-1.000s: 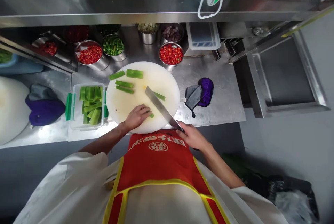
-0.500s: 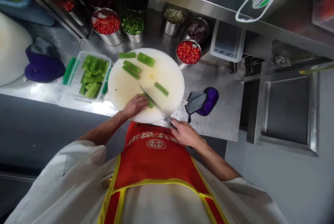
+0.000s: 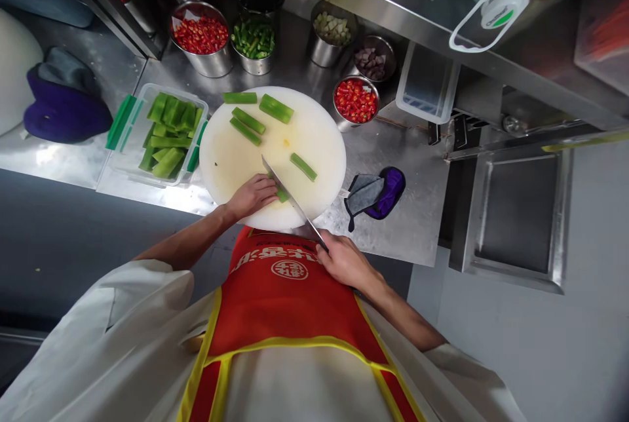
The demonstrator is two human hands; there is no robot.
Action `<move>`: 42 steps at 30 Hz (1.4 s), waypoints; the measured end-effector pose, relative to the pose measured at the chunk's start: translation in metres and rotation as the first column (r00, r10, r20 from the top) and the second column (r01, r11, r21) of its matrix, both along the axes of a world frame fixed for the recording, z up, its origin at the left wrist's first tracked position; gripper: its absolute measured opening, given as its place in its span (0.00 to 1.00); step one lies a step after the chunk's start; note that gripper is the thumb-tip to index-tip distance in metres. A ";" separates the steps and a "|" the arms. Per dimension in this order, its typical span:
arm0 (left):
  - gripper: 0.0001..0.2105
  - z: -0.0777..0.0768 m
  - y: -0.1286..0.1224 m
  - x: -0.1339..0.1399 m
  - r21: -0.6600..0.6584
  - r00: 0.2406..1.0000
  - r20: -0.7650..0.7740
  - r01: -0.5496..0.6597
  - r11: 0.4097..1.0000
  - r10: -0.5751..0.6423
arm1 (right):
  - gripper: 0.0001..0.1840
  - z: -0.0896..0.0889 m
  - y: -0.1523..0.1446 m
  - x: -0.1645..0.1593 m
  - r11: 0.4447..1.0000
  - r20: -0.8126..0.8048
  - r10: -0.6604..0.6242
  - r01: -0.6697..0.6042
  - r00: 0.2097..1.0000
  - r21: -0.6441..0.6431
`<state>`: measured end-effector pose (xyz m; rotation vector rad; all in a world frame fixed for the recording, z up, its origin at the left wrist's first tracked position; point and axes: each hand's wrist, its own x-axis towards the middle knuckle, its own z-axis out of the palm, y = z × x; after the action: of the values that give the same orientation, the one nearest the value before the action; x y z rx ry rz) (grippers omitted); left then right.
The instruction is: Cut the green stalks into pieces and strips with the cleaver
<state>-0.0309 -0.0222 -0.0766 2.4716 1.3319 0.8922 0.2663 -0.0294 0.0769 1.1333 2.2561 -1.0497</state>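
Note:
My right hand (image 3: 346, 258) is closed round the handle of a long kitchen knife (image 3: 293, 200), whose blade slants up and left across the round white cutting board (image 3: 230, 166). Against the blade lies a short green vegetable piece (image 3: 282, 194), pressed to the board by my left hand (image 3: 253, 196) with its fingers bent together over it. The fingers hide part of that piece. Further green sticks, such as a thick one (image 3: 276, 109) at the back and a thin one (image 3: 303, 167) right of the blade, rest on the board.
Left of the board stands a clear plastic box (image 3: 122, 163) of cut green pieces. Steel pots of red chillies (image 3: 200, 35), green chillies (image 3: 253, 38) and other chopped food line the back. A purple and grey cloth item (image 3: 378, 192) lies right. A steel shelf (image 3: 393, 9) overhangs the counter.
The whole view has shifted slightly. My left hand still holds the piece down, and the knife stays at nearly the same place on the board.

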 end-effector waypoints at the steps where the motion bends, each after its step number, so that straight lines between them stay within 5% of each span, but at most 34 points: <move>1: 0.10 0.000 0.000 0.000 0.000 1.000 0.000 -0.001 1.000 0.001 | 0.15 0.002 0.000 0.001 1.000 0.013 0.004 -0.004 1.000 -0.004; 5: 0.10 0.001 0.000 0.001 -0.034 1.000 -0.012 0.003 0.999 -0.003 | 0.15 0.004 -0.002 -0.002 1.000 0.053 0.012 -0.011 0.999 -0.021; 12: 0.10 -0.001 0.000 0.002 -0.019 1.000 0.003 0.002 1.000 -0.002 | 0.13 -0.027 0.005 -0.026 1.000 0.074 -0.015 0.014 0.997 0.021; 22: 0.09 -0.002 -0.002 0.002 0.012 1.000 0.000 0.001 1.000 -0.001 | 0.14 0.005 -0.003 -0.003 0.999 0.033 -0.038 0.039 0.999 -0.031; 34: 0.09 -0.002 -0.003 0.002 -0.020 1.000 0.024 0.011 1.000 -0.010 | 0.13 -0.028 0.004 -0.033 0.999 0.086 -0.030 0.028 0.996 0.030; 42: 0.09 -0.003 -0.003 0.002 -0.055 0.999 0.047 0.003 0.998 -0.001 | 0.13 -0.001 -0.007 -0.011 0.997 0.068 -0.074 0.075 0.995 -0.006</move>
<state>-0.0290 -0.0255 -0.0794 2.3951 1.3204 0.8952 0.2556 -0.0362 0.0755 1.2389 2.1703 -1.0328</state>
